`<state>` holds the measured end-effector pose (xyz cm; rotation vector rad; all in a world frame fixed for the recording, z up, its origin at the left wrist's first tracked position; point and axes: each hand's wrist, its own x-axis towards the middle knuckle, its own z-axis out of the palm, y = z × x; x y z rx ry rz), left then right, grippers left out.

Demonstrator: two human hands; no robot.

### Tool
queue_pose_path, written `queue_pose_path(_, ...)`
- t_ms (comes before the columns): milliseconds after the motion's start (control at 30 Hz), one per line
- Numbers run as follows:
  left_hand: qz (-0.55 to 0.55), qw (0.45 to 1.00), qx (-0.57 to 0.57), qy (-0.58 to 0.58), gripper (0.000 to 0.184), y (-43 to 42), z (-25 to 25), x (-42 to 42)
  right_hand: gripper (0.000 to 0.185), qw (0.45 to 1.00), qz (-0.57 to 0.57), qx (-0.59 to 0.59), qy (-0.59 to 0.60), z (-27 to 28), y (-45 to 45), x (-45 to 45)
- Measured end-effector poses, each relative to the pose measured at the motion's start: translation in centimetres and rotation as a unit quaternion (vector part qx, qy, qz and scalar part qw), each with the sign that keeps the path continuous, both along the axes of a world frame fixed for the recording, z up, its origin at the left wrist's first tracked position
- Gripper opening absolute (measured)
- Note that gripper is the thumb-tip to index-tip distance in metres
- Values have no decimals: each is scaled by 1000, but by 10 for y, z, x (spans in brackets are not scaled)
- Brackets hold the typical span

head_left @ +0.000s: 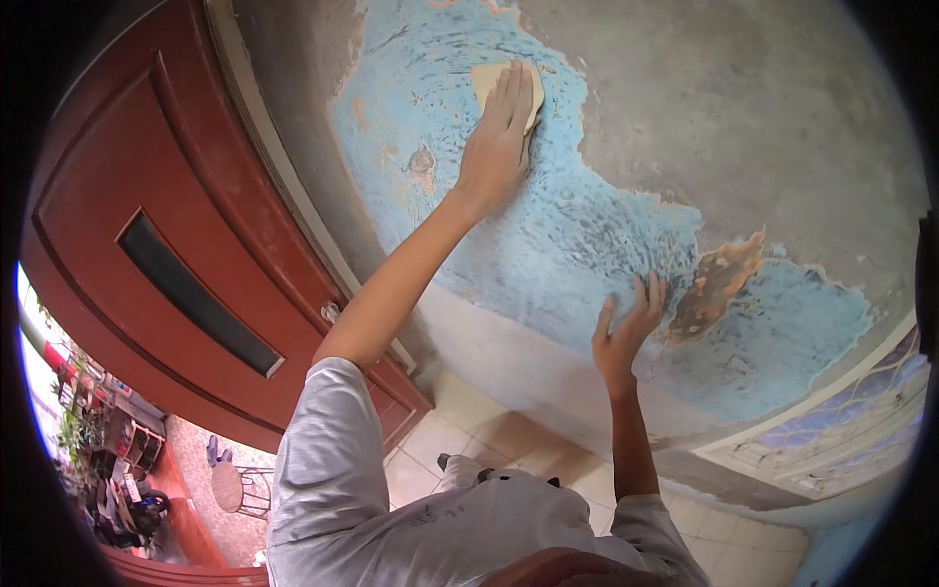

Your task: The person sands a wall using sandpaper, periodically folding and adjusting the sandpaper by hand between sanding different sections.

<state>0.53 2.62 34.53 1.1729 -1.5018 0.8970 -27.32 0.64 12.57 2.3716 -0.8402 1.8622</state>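
My left hand (pixel 497 147) is raised high on the wall, its fingers pressing a folded pale yellow sheet, which looks like sandpaper (pixel 481 80), flat against the surface. Under it lies a patch of light blue paint (pixel 548 225) with dark scuff marks and ragged edges. Lower and to the right, my right hand (pixel 631 328) rests with fingers spread on or close to the blue patch. Beside its fingertips is a bare brownish area (pixel 719 289) with an orange edge. What faces the wall under the sheet is hidden.
Grey plaster (pixel 724 117) surrounds the blue patch. A red door (pixel 166 196) with a round knob (pixel 331 312) stands at left. Outside are a small round stool (pixel 227 487), footwear and clutter. A decorated white grille (pixel 831 430) is at lower right, above floor tiles (pixel 430 445).
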Motion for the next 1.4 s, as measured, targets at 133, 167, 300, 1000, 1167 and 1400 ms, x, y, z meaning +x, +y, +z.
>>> queue_pose_path(133, 92, 993, 7, 71, 57, 0, 15, -1, 53, 1000, 3, 16, -1, -2, 0, 2)
queue_pose_path(167, 53, 997, 5, 61, 57, -5, 7, -9, 53, 1000, 3, 15, 0, -3, 1, 3)
queue_pose_path(300, 48, 998, 24, -46, 55, 4, 10, -1, 60, 999, 4, 35, 21, -7, -1, 6)
queue_pose_path(1000, 104, 991, 10, -78, 63, 6, 22, 87, 71, 991, -7, 78, 105, -5, 14, 15)
queue_pose_path(1167, 104, 946, -60, 301, 56, -13, 61, 142, 68, 993, 10, 69, 98, 0, 21, 10)
queue_pose_path(1400, 80, 990, -43, -105, 51, 12, 62, 135, 66, 991, -15, 74, 114, 2, 32, 26)
